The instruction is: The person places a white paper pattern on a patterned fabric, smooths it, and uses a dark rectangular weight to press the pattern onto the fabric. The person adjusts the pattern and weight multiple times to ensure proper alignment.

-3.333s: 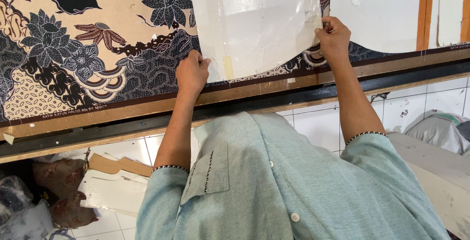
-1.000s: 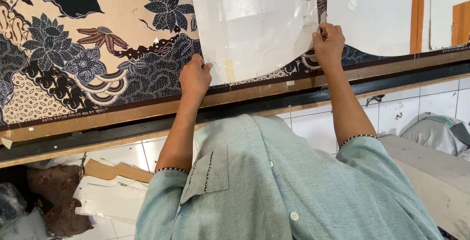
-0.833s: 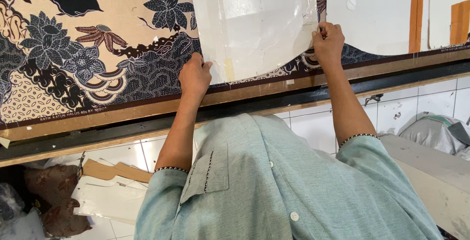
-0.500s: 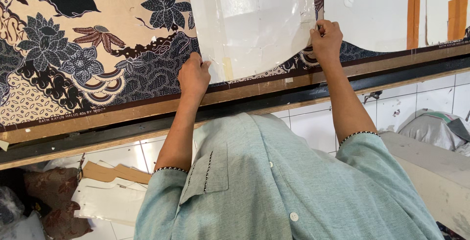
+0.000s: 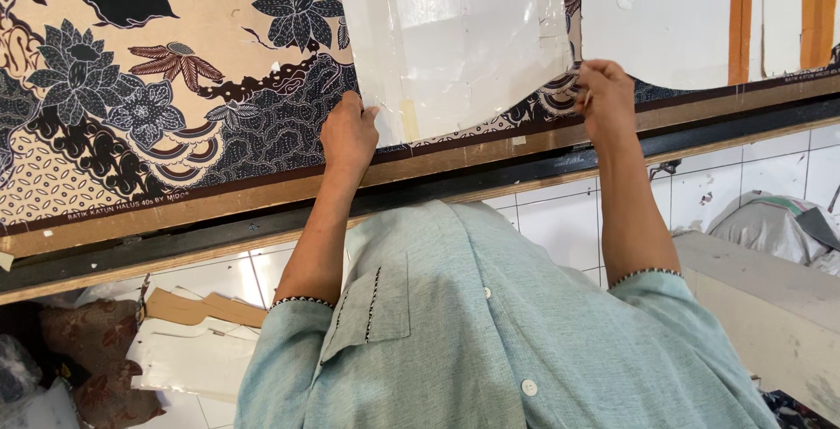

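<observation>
A white pattern template (image 5: 455,35) lies on a batik fabric (image 5: 157,87) printed with dark flowers on cream and black, spread over a long table. My left hand (image 5: 347,136) presses with curled fingers on the template's lower left edge. My right hand (image 5: 604,96) has its fingertips pinched at the template's lower right corner; whether they also hold something small is hidden. Both arms reach out from my light green short-sleeved shirt (image 5: 490,341).
A second white template (image 5: 665,17) and orange-taped pieces (image 5: 818,17) lie on the fabric to the right. The wooden table edge (image 5: 219,210) runs across the view. Below it are a white tiled floor, cardboard pieces (image 5: 192,341) at left and a grey bundle (image 5: 770,228) at right.
Both hands stay on the template's edges. My right hand has slid slightly down along the right corner. The view has shifted a little.
</observation>
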